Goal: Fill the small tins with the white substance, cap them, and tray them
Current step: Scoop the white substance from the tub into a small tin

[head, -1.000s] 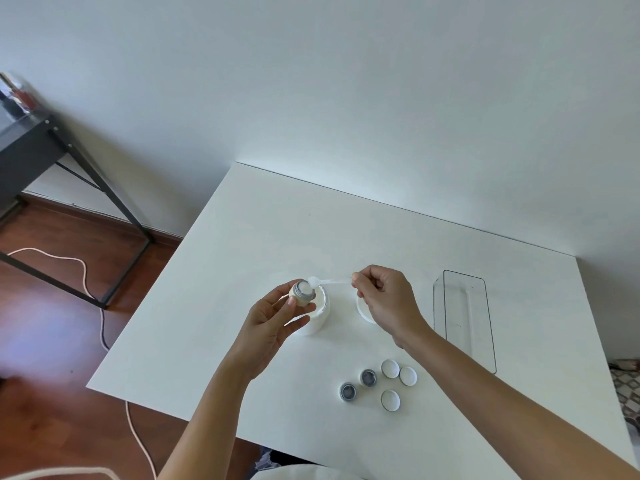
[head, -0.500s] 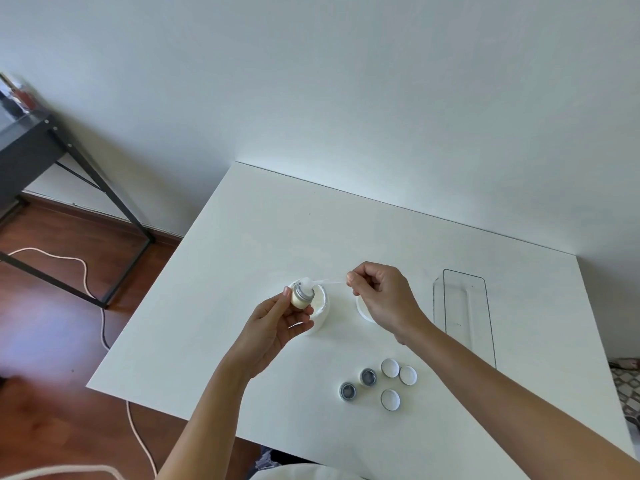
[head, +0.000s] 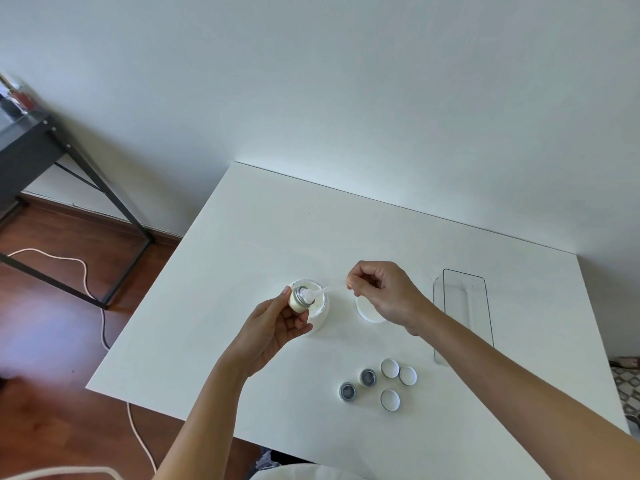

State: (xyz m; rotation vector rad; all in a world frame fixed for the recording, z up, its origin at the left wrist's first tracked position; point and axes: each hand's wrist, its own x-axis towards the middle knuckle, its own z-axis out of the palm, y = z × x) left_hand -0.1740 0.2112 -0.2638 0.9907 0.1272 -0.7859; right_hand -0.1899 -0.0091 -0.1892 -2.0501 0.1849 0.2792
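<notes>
My left hand holds a small tin tilted over the open white jar of white substance. My right hand pinches a thin white spatula, whose tip with a white dab sits in the tin's mouth. Two open empty tins stand near the table's front, with three white caps lying beside them. A clear rectangular tray lies to the right, empty.
The jar's white lid lies under my right wrist, partly hidden. The white table stands against a white wall. A black metal frame desk and a white cable are on the wooden floor at left.
My left hand has tipped the tin and lowered it slightly over the jar. My right hand has shifted a little, and the spatula tip now rests inside the tin's mouth.
</notes>
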